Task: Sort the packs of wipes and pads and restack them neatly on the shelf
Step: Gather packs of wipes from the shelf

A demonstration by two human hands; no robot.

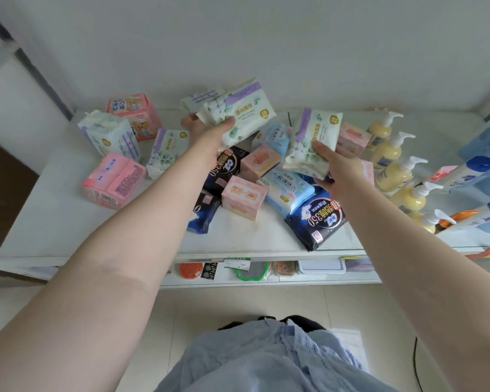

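Both the left hand [210, 137] and right hand [333, 168] are gripping white floral pad packs [238, 114], while most packs are lying unsorted across the shelf [54, 222].

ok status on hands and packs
Left hand grips white leaf-print packs, lifted. Right hand grips another white pack. Pink, blue and dark packs lie jumbled on shelf; nothing blocking.

White soft pack [239, 116]: green leaf sprigs, white cotton bolls, lilac band. Second soft pack [311, 138]: same print. Dark navy plastic pack [316, 219]: night-sky pattern, white and red lettering. Pale pink cardboard box [244, 198]: salmon panels. Light blue soft pack [287, 190]: dark lettering. Pump bottles [391, 148]: cream-yellow, white pumps. Pink wrapped bundle [113, 181]: possibly barcoded.
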